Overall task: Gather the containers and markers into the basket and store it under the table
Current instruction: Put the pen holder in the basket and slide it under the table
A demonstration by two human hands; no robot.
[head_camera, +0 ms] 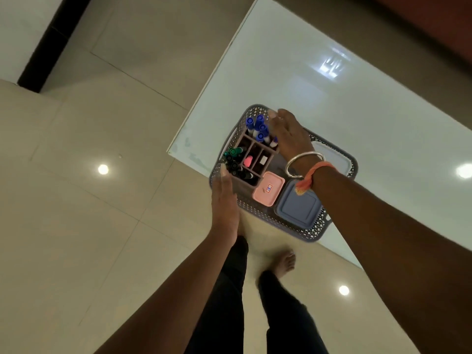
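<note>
Bracing the basket of markers and lidded containers on the bench corner, the left hand lies flat against its side; the right hand reaches the far rim, grip unclear, probably to lift.

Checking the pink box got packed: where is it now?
In the head view, the pink box lies inside the basket, by its near wall, between the marker holder on the left and the blue box on the right.

I see an indoor room: glossy beige floor tiles mirror round ceiling lamps, and a basket of whiteboard markers is at a white glossy table. Office or home, I cannot tell.
</note>
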